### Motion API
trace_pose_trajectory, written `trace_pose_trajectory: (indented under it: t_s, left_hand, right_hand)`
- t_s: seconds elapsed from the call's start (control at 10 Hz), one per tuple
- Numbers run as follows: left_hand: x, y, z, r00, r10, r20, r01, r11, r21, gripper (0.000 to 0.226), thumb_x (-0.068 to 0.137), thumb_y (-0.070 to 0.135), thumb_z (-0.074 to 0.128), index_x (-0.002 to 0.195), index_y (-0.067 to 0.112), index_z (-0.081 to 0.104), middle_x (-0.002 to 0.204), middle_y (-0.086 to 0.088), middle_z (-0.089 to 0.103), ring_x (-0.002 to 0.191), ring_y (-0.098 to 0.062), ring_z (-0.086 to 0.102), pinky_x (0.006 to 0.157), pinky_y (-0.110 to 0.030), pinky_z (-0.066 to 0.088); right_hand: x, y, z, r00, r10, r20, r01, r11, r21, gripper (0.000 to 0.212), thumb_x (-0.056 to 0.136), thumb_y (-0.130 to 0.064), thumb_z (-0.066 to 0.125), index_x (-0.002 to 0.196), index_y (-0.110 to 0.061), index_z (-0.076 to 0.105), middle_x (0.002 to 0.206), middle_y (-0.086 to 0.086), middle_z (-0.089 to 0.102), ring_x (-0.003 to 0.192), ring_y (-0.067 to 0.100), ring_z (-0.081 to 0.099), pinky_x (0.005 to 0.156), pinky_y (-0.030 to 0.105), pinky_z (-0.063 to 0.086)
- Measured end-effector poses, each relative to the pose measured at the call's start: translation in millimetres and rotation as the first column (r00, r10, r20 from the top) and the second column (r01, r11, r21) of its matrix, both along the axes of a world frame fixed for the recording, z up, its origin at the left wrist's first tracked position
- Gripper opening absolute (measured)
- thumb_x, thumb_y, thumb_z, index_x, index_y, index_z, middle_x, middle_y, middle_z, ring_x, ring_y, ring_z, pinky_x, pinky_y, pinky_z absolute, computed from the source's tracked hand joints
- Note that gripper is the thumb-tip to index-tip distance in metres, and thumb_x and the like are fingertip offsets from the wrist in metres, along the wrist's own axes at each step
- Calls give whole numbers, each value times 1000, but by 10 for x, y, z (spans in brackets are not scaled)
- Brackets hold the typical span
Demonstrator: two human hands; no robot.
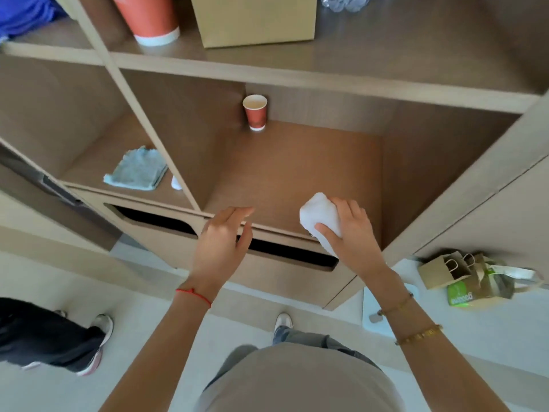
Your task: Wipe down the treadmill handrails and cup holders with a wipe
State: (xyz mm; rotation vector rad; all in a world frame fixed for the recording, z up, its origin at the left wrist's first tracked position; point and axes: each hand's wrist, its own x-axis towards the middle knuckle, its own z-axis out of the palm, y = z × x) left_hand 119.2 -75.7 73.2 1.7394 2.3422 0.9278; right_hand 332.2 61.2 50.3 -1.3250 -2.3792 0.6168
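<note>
A person stands before a wooden shelf unit (297, 75), both bare arms reaching forward. The right hand (353, 230) grips a crumpled white wipe (319, 217) at the front edge of the large open compartment. The left hand (222, 236) hovers beside it with relaxed, slightly curved fingers, holding nothing; a red string circles its wrist. A small red paper cup (255, 112) stands upright at the compartment's back left corner. In the next compartment to the left lies a folded grey cloth (136, 170). On the shelf above sit a large red cup (148, 17) and a cardboard box (255, 19). Paper bags (472, 275) lie on the floor at right.
</note>
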Motion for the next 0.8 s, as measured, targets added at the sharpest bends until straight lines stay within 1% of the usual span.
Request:
trace_pose_trajectory:
  t_s: [0.2,0.3,0.4,0.5,0.6,0.7,0.8]
  left_hand:
    - [-296,717,-266,1000,-17,12,18,993,-116,32,94,9,53,125,12,64,116,-8,66,101,-29,63,88,-45,51]
    - [-426,935,-428,999,-41,18,43,988,-149,32,94,10,53,123,12,65,114,-8,66,101,-28,62,88,-45,51]
    - [-518,1082,-563,998,-55,8,56,987,-151,29,93,10,55,120,12,66,111,-7,68,100,-26,63,90,-45,51]
    - [-581,1177,-690,997,-77,-25,72,985,-159,29,92,10,57,119,13,67,111,-6,69,103,-26,62,94,-41,45]
    - [-641,1238,-790,993,-115,3,113,969,-221,29,94,13,55,121,14,66,116,-4,68,108,-25,61,98,-40,44]
    - [-700,1211,-804,989,-147,31,150,965,-215,29,97,15,53,123,15,65,118,-4,67,109,-22,61,98,-41,49]
    - [-764,1187,-721,988,-142,66,152,973,-176,30,96,14,53,124,14,64,117,-3,67,106,-20,62,92,-41,53]
  right_hand:
    - [-470,662,-234,997,-36,75,39,998,-46,59,95,-42,55,142,-11,39,134,10,46,117,30,43,100,39,34]
    - [-606,849,-386,990,-55,131,59,998,-29,60,96,-44,52,144,-12,37,137,9,44,118,30,43,100,38,35]
    - [-668,925,-517,984,-92,151,101,993,-54,60,96,-44,52,145,-13,36,140,9,42,121,29,41,101,38,33]
    - [-687,944,-635,981,-124,148,137,988,-77,62,96,-44,51,147,-15,32,143,7,40,124,28,39,104,39,33]
    - [-688,928,-662,975,-128,183,151,981,-120,63,97,-47,48,148,-15,30,143,7,40,126,28,38,106,40,33]
    - [-662,898,-621,978,-146,151,158,985,-73,65,96,-46,50,149,-14,30,144,7,41,127,28,38,107,41,34]
    - [-600,798,-466,976,-204,74,206,978,-25,64,94,-44,56,146,-14,35,141,5,44,125,26,40,105,40,35]
